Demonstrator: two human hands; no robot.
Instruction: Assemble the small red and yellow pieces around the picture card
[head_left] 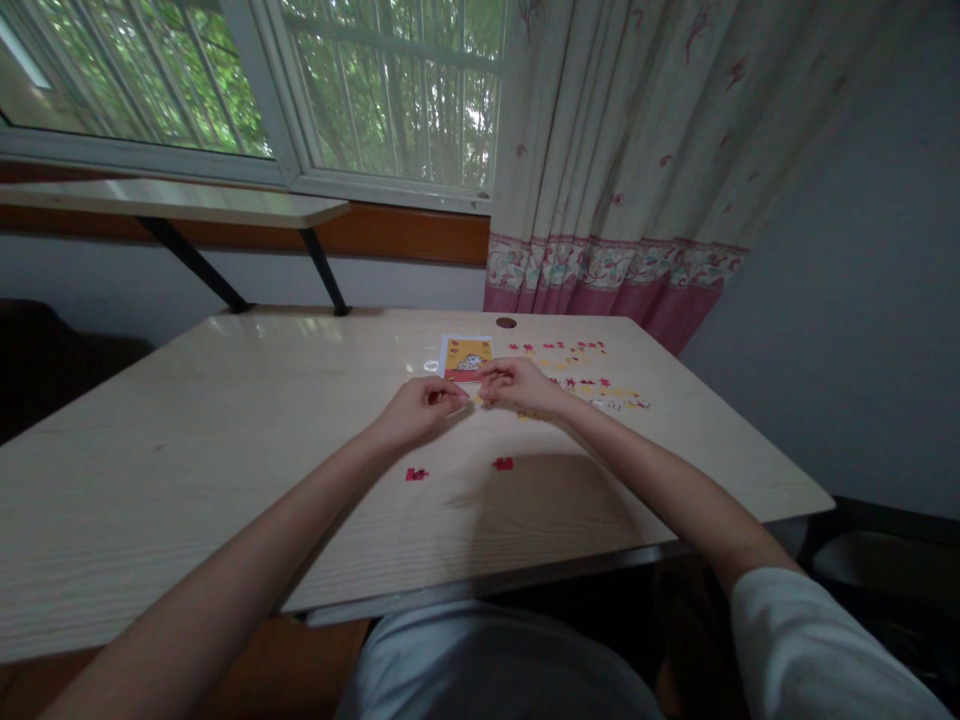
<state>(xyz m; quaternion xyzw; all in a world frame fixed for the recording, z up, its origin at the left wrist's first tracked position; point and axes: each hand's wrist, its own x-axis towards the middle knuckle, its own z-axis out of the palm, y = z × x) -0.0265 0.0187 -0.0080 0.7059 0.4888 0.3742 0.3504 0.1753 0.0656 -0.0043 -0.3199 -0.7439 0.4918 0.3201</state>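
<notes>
My left hand (420, 405) and my right hand (517, 385) meet over the middle of a pale wooden table (187, 440), fingertips almost touching. Both are pinched shut, apparently on small puzzle pieces that are too small to make out. Just beyond them lies a yellow and red picture card (466, 357). Several loose red and yellow puzzle pieces (577, 375) are scattered to the right of the card. Two red pieces lie nearer me, one (416, 474) under my left wrist and another (503, 463) under my right forearm.
A small round hole (505, 322) sits near the table's far edge. Behind are a window, a wall shelf on black brackets (225, 205) and a cream curtain with a pink hem (615, 270). The table's right corner (821, 490) ends near a grey wall.
</notes>
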